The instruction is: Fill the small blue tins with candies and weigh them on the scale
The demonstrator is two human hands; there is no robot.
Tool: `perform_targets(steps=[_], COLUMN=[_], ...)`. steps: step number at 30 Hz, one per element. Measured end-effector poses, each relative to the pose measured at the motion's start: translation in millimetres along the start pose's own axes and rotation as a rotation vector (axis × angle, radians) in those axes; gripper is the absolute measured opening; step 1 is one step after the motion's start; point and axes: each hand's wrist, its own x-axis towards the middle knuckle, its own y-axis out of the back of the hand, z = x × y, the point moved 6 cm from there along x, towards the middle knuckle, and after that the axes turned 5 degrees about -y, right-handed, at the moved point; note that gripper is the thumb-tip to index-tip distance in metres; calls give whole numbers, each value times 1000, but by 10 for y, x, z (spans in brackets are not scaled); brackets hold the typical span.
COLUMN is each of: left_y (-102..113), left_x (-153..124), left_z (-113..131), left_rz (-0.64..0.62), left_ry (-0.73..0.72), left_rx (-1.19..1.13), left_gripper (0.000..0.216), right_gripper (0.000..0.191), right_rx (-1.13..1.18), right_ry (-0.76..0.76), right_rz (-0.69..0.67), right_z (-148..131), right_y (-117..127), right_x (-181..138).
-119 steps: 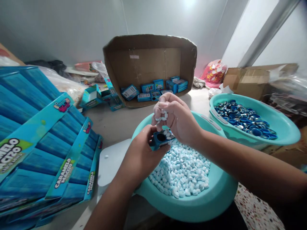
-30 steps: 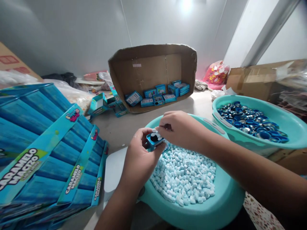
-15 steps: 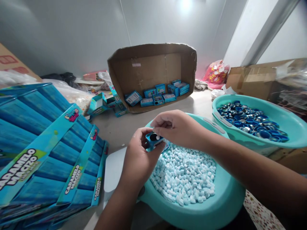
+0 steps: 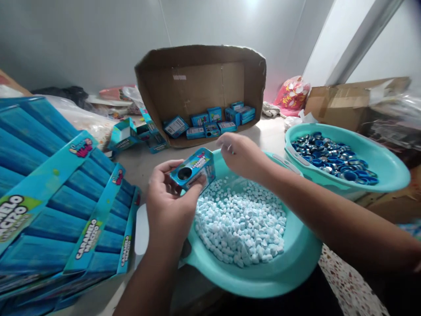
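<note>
My left hand [image 4: 171, 197] grips a small blue candy box [image 4: 196, 169] printed CARAMELO MACIZO, tilted, with a dark round hole in its near end. The box is over the left rim of a turquoise basin [image 4: 256, 283]. Pale blue and white candies [image 4: 240, 224] fill much of that basin. Over the basin's far side is my right hand [image 4: 240, 153], apart from the box, its fingers curled together and somewhat blurred. Whether a candy is between those fingers I cannot make out.
Blue display trays [image 4: 82, 210] of candy boxes stand stacked at the left. A cardboard carton [image 4: 197, 92] lies behind, with several small blue boxes inside. At the right, a second turquoise basin [image 4: 388, 166] holds blue and silver caps [image 4: 332, 158]. A red bag [image 4: 292, 93] sits at the back.
My right hand has lifted off the candy box, up and away from its hole. My left hand has turned the box, so its printed side shows, and moved it left. The whole view has shifted slightly.
</note>
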Motion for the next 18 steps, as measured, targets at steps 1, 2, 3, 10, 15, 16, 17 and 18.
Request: perform_targets(steps=[1,2,3,10,15,16,17,18], left_y=[16,27,31,20,-29,-40,-45,-46], left_x=[-3,-4,-3,35,34,31,27,23], left_z=[16,22,20,-71,-76,-72,-68,-68], left_rz=[15,19,14,8,-37,-53,-61,-64], left_ry=[5,18,35,51,48,47,48,49], left_rx=[6,7,3,-18,-26,-23,-19,-16], left_gripper=[52,52,52,54,51,51,51,51], right_gripper=[38,37,36,71,64,59,54,49], right_rx=[-96,-169,-216,-232,-173,-162,-160,-158], right_ry=[-50,-81,-86,108,130,148,173,199], right_rz=[-122,-266,-420,-1077,-1178,-1174,-1159,-1139], right_z=[50,77,72,-291,-304,-301,-297,-292], right_y=[-132,-273,-413,-827,-756,-715,-662,-600], right_x=[-16,-60,-131,-600,-723,-774,-832,-893])
